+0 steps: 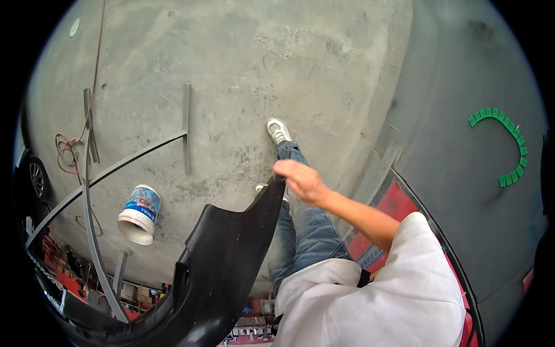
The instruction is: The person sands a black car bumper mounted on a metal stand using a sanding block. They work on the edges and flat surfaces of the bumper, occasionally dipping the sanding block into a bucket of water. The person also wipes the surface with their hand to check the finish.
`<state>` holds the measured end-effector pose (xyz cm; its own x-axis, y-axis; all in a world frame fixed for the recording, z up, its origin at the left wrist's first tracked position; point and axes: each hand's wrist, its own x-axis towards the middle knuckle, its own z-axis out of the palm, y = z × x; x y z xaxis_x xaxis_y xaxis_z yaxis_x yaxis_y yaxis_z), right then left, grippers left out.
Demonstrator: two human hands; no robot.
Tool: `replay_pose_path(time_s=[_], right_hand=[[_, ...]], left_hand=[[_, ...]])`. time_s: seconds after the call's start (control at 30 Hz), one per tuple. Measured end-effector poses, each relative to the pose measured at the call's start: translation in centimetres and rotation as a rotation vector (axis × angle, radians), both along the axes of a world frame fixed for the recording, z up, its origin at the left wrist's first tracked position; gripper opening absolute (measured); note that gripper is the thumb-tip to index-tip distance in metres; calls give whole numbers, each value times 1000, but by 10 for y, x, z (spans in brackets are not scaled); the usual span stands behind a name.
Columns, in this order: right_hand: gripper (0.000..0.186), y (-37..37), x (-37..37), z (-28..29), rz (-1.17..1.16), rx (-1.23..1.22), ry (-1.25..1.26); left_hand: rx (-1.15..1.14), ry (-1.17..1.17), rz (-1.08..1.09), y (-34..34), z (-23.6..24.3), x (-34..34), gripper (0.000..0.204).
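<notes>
A large black car fender (225,254) runs from the lower left up toward the middle of the view, in front of my legs. My right hand (303,182) is closed around its narrow upper tip, with the forearm reaching in from the lower right. The fender's curved, notched edge faces left, and its smooth side bends down to the bottom of the picture. My left hand does not show; the fender may hide it.
A white and blue bucket (140,214) stands left of the fender. Beyond it, a grey metal stand (139,155) spreads its bars across the concrete floor, near a red hose (68,150). A car wheel (37,177) is at far left. Rightward are a red panel (396,202) and a curved green strip (514,136).
</notes>
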<state>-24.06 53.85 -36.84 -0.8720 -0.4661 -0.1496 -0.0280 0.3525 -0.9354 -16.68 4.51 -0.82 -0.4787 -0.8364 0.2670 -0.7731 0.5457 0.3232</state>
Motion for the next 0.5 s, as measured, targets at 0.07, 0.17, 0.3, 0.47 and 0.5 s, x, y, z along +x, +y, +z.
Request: replay_pose_path(time_s=[0.07, 0.17, 0.3, 0.47, 0.5], right_hand=[[41, 4, 11, -4, -61, 52, -48], [41, -48, 6, 62, -153, -22, -126], [44, -101, -19, 132, -277, -204, -156], [51, -61, 8, 54, -164, -204, -7], [52, -48, 15, 31, -163, -144, 13]], left_hand=[[3, -5, 0, 0, -2, 0, 68], [-1, -2, -12, 3, -3, -4, 68], [15, -3, -28, 4, -9, -10, 68], [31, -9, -30, 8, -20, -15, 67], [31, -10, -33, 8, -21, -16, 67]])
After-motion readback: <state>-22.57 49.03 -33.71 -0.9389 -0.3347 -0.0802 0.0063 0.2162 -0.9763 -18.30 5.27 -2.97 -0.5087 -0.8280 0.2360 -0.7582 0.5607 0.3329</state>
